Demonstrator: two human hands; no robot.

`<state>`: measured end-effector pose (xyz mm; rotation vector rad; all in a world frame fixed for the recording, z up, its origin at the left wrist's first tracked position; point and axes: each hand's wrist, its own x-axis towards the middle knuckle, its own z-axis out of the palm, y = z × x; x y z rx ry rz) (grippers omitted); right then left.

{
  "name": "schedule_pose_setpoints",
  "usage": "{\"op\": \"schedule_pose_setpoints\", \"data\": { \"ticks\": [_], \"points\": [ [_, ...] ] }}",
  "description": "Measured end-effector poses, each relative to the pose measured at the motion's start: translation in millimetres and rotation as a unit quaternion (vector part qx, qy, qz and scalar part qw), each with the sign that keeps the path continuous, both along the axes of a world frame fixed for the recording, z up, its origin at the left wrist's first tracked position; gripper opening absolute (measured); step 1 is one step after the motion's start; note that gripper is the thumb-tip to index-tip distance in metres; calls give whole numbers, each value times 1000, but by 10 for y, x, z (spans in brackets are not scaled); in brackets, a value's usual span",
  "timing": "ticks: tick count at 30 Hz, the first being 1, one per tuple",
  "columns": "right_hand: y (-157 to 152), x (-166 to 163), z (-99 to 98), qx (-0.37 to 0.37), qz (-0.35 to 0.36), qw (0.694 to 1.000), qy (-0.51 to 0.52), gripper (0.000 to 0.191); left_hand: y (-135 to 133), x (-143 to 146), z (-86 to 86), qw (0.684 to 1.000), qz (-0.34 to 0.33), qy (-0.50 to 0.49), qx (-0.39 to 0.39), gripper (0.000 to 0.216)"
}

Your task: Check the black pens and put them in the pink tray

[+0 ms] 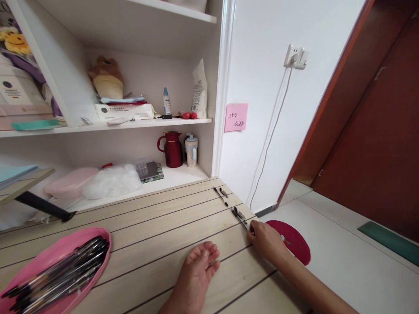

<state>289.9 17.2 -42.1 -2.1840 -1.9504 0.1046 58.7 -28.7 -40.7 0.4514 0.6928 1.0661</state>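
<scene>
My right hand (263, 237) is at the table's right edge with its fingers closed at the near end of a dark pen (240, 219). Right beside that pen lies a small clear-and-black piece, perhaps a pen cap (240, 213). Farther back rest another pen (221, 197) and a similar small piece (223, 192), side by side. My left hand (196, 274) hovers over or rests on the tabletop, palm partly turned up, fingers loosely bent and holding nothing. At the left, a pink oval basket (106, 244) holds several black and clear pens (65, 274).
Behind the slatted wooden table (157, 226) are white shelves with a red jug (173, 150), a cup (191, 150) and a cotton-filled bag (113, 181). A raised board on a black leg (46, 206) stands at left. A red round mat (294, 240) lies beyond the right edge.
</scene>
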Motion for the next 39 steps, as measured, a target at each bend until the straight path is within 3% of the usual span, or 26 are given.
{"op": "schedule_pose_setpoints", "data": {
  "ticks": [14,39],
  "points": [
    [260,94,60,-1,-37,999,21,24,0,-11,16,1000,-10,3,5,16],
    [369,199,-106,27,-24,995,97,16,12,-16,-8,1000,-25,4,17,15]
  ]
}}
